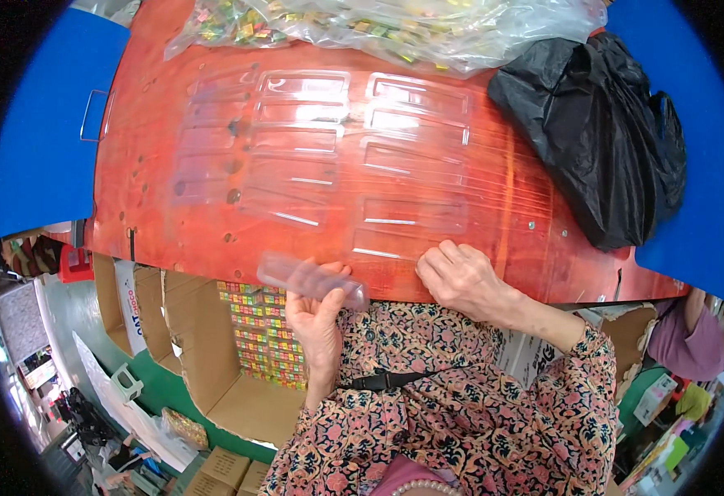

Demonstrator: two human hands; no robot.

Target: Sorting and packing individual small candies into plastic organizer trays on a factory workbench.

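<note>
At the near edge of the worn red wooden table [172, 124], the left hand [316, 318] pinched a clear oblong plastic tray [312, 281] hanging off-table while the right hand [461, 277] lay loosely curled, empty, on the clear flat blister sheets [362, 157]; a weak pinch could've dropped it into the open cardboard box of colourful small packs [263, 339].

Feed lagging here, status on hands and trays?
Left hand holds a clear plastic tray. Right hand rests on table edge by laid-out clear trays. Black bag clear of the hands.
</note>
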